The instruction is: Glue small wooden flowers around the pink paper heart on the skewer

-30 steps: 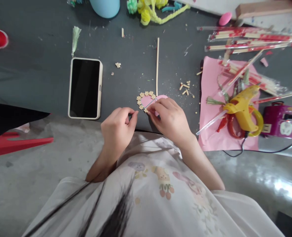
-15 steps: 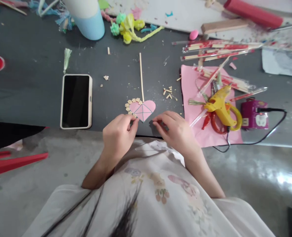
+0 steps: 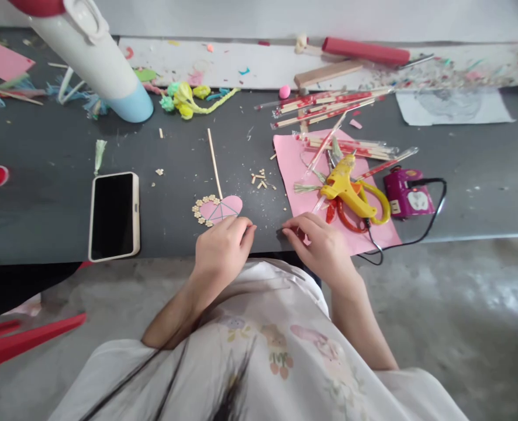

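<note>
A pink paper heart [image 3: 231,204] lies on the dark table with small flower-shaped wooden pieces [image 3: 196,208] along its left edge. Lines are drawn across the heart, and a thin wooden stick [image 3: 214,161] runs from its top notch. My left hand [image 3: 221,251] covers the heart's lower tip, thumb and forefinger closed in a pinch; anything between them is too small to make out. To its right, my right hand [image 3: 323,245] is closed with thumb and forefinger together near the table edge. A small dark spot shows by its fingertips, but what they hold is unclear.
Small cut stick pieces [image 3: 261,179] lie above my hands. At right, a yellow glue gun [image 3: 344,184] rests on pink sheet [image 3: 287,169], its cable leading toward a purple box [image 3: 406,193]. Wrapped sticks [image 3: 324,108], a phone [image 3: 114,216] and a bottle [image 3: 131,99] surround the area.
The view has shifted, so the table things appear further left and lower. My left hand has moved right from the heart's lower left edge across its tip. My right hand stays pinched, further from the heart.
</note>
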Motion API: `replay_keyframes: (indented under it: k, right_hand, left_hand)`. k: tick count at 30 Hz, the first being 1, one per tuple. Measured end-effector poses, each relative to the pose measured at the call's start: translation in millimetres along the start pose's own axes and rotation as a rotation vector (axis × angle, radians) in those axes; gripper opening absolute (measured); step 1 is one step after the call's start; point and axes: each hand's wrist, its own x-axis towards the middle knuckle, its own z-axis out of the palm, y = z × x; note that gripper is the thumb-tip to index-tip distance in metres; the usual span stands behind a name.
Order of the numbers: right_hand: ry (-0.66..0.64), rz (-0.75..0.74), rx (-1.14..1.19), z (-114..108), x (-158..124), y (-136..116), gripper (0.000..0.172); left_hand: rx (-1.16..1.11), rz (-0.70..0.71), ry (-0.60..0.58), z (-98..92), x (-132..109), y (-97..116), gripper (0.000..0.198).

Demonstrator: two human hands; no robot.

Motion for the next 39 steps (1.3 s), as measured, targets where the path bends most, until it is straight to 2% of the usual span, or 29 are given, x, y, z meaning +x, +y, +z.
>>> replay_keyframes:
  k: [4,9,15,22,30,39]
  right_hand:
    - [0.058,0.052,0.032,-5.8,-8.5,9.1,0.012]
    - [0.128,0.074,0.079,-8.1,-17.5,18.1,0.012]
    - [0.141,0.114,0.08,-9.9,-27.7,31.2,0.015]
    - [0.16,0.15,0.095,-14.4,-33.5,40.1,0.013]
    - [0.221,0.133,0.06,-20.1,-36.5,50.6,0.01]
    - [0.16,0.136,0.122,-19.9,-35.4,48.6,0.012]
  left_hand:
    - [0.062,0.016,-0.085,1.2,14.4,13.0,0.02]
    - [0.137,0.054,-0.128,5.1,34.5,24.0,0.023]
    - [0.176,0.061,-0.203,12.7,48.7,36.0,0.021]
    - [0.177,0.103,-0.225,21.1,53.2,46.8,0.024]
    - [0.193,0.088,-0.246,24.0,50.8,54.5,0.026]
    - [0.17,0.103,-0.232,19.7,43.3,60.5,0.026]
